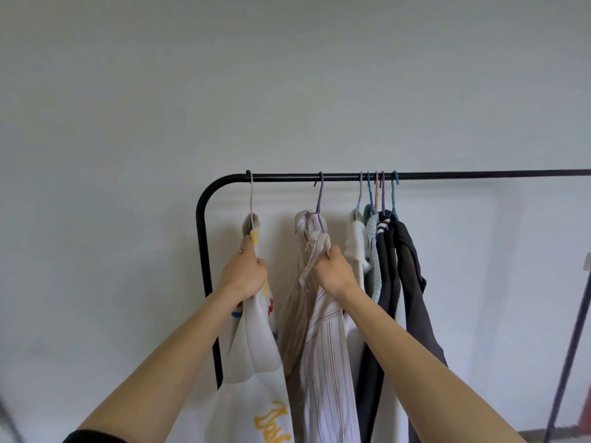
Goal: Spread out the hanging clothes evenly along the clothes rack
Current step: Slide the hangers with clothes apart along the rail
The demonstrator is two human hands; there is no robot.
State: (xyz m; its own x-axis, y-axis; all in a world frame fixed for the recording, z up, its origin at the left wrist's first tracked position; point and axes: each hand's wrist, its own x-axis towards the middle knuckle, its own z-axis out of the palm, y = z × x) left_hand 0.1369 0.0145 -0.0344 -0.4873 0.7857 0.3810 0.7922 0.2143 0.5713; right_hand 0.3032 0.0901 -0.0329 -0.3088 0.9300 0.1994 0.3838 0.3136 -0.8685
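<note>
Wall: a plain pale grey-white wall (287,75) fills most of the view, flat and bare, directly behind the rack.
Floor: only a thin grey strip (543,436) shows at the lower right corner; its material cannot be made out.
Clothes rack: a black metal rail (463,175) runs level across the right half of the view, curving down at its left end into an upright post (202,251).
White printed top: hangs on a pale hanger (251,199) at the far left of the rail, just beside the bend; white cloth (256,343) with yellow, red and blue lettering.
Striped shirt: hangs on a purple hanger (320,199), well apart from the white top; pale fabric (326,362) with thin stripes.
Bunched clothes: five hangers crowd together right of the striped shirt, carrying a cream garment (355,241), a light blue one (373,244) and dark ones (409,260), touching each other.
Rail to the right: bare past the bunch.
Left hand: the left hand (244,271) is closed in a fist around the white printed top below its collar.
Right hand: the right hand (335,271) is closed on a gathered fold of the striped shirt near its shoulder.
Right edge: a dark slanted pole (572,340), blurred, possibly another stand.
</note>
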